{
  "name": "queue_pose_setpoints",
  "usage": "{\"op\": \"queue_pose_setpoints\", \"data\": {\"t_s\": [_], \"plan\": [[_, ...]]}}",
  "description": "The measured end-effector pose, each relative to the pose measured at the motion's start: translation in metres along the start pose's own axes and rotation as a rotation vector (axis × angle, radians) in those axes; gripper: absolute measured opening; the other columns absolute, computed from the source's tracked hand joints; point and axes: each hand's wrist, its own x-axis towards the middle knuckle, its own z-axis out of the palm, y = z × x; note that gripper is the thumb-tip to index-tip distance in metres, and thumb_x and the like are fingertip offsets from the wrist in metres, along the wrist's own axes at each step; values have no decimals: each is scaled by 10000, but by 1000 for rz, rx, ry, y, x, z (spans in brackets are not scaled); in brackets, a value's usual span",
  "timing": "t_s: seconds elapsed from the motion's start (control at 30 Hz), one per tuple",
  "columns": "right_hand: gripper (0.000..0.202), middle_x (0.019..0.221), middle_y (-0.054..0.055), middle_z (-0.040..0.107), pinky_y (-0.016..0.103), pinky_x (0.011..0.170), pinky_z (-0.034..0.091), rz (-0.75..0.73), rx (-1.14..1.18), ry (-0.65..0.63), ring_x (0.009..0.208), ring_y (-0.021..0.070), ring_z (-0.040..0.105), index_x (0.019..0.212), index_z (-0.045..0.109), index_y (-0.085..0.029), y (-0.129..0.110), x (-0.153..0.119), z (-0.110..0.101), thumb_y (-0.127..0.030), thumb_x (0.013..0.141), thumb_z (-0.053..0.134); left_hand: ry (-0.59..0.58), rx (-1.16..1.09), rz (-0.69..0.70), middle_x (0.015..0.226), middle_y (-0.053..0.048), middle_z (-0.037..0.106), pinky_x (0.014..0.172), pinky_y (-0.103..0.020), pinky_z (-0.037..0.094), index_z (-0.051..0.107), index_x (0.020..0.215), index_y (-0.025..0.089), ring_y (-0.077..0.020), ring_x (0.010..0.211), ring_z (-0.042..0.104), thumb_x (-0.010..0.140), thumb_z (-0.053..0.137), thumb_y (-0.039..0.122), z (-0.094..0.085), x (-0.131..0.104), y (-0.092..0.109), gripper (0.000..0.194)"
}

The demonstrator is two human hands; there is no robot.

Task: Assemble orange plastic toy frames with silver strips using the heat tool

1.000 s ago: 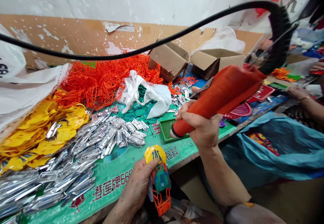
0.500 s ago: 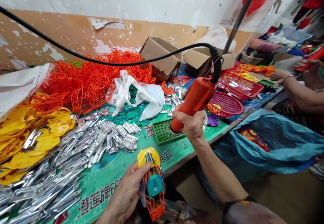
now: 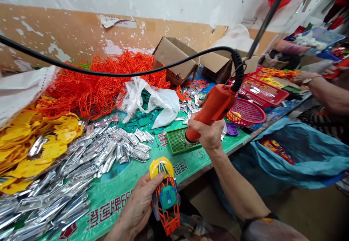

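My left hand [image 3: 141, 201] is closed on a toy vehicle [image 3: 168, 198] at the table's front edge, the thumb on its yellow end. The toy has a green middle piece and an orange frame. In my right hand [image 3: 210, 133] is an orange electric screwdriver [image 3: 211, 110], gripped round its body. Its tip points down into a small green basket [image 3: 178, 139] with tiny bits in it; whether it touches them I cannot tell. A black cable [image 3: 152, 72] runs from the tool's top across to the left.
Silver parts [image 3: 103, 157], yellow parts [image 3: 51, 143] and orange frames [image 3: 109, 84] lie heaped at the left. Behind stand cardboard boxes [image 3: 177, 57]. Red baskets [image 3: 247, 112] and a blue bag [image 3: 300, 153] are at the right, near a co-worker's arm [image 3: 327, 92].
The whole view has shifted slightly, so most things appear a little further right. Both hands keep their hold on the toy and the screwdriver.
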Motion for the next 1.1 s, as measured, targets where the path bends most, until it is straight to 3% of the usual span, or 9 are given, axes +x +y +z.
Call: {"op": "queue_pose_setpoints", "data": {"t_s": [0.23, 0.6, 0.77, 0.93, 1.1], "plan": [[138, 613, -31, 619, 308, 598, 492, 2, -49, 7, 575, 139, 573, 643, 635, -179, -3, -3, 2, -133, 603, 759, 19, -48, -14, 637, -63, 720, 516, -274, 569, 724, 793, 95, -156, 485, 632, 609, 891, 387, 3, 1, 4, 383], [130, 623, -29, 625, 317, 610, 498, -2, -57, -35, 579, 143, 572, 660, 641, -186, -1, -5, 0, -147, 601, 750, -12, -51, -9, 618, -61, 712, 530, -277, 572, 734, 811, 98, -162, 488, 639, 663, 860, 397, 2, 1, 5, 357], [126, 610, -20, 628, 316, 599, 497, 23, -61, -13, 573, 147, 575, 641, 638, -180, -2, -2, -1, -174, 602, 758, 47, -64, -1, 654, -70, 727, 530, -256, 564, 742, 804, 79, -142, 501, 626, 603, 900, 369, 1, 2, 4, 386], [159, 651, -27, 615, 329, 602, 498, 77, 55, 17, 574, 144, 568, 676, 631, -192, -21, 1, -1, -196, 593, 766, 10, -96, -14, 687, -85, 735, 546, -286, 564, 733, 830, 86, -162, 523, 637, 653, 866, 366, 0, 3, 3, 357], [129, 648, -26, 611, 342, 567, 485, 122, 223, -81, 548, 147, 565, 673, 613, -205, -53, -11, 9, -140, 595, 693, 31, -95, 6, 699, -80, 731, 555, -255, 544, 736, 834, 75, -147, 552, 634, 645, 867, 349, 0, 3, 3, 357]]}}
